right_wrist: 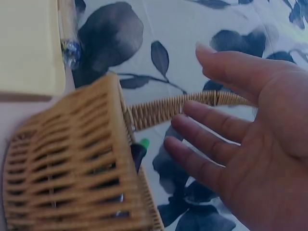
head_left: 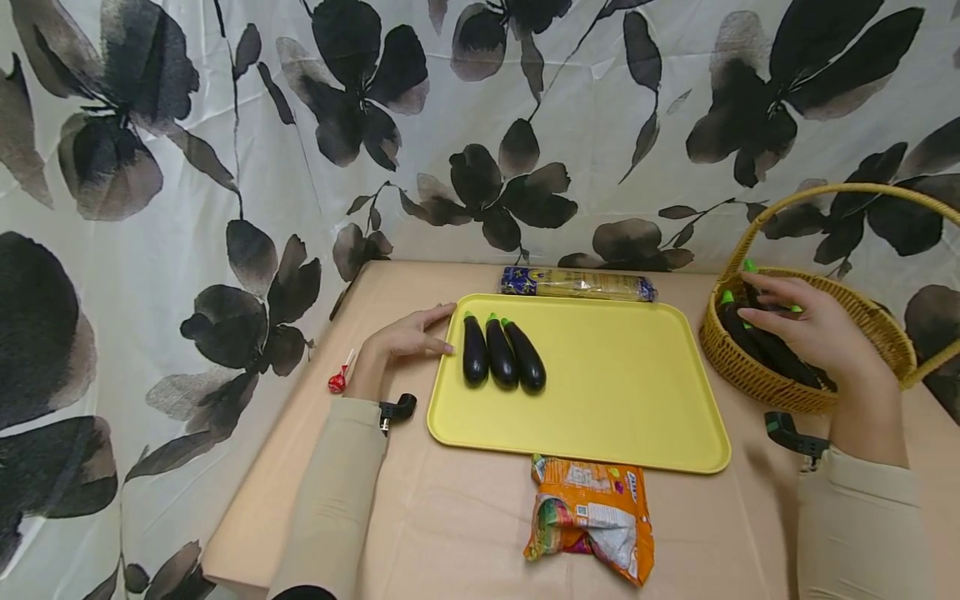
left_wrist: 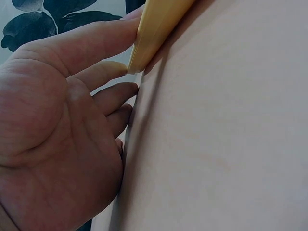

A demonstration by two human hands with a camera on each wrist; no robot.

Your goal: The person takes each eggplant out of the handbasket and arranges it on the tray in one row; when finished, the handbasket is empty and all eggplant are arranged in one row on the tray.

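Note:
Three dark eggplants [head_left: 502, 353] with green tips lie side by side on the left part of a yellow tray [head_left: 622, 392]. At the tray's left rim is my left hand [head_left: 405, 337]; its thumb and index finger touch the edge, fingers fairly straight. My right hand [head_left: 817, 325] reaches over a wicker basket [head_left: 765, 379], where more eggplants [head_left: 787, 358] lie partly hidden by the hand and rim. In the right wrist view, the right hand [right_wrist: 250, 130] has spread fingers and nothing in its grasp, beside the basket's handle [right_wrist: 168, 110].
Behind the tray lies a clear packet [head_left: 577, 284] with blue ends. An orange snack bag [head_left: 592, 517] rests against the tray's front edge. A red lollipop [head_left: 337, 382] is near my left wrist. A flowered curtain [head_left: 480, 125] hangs behind the table.

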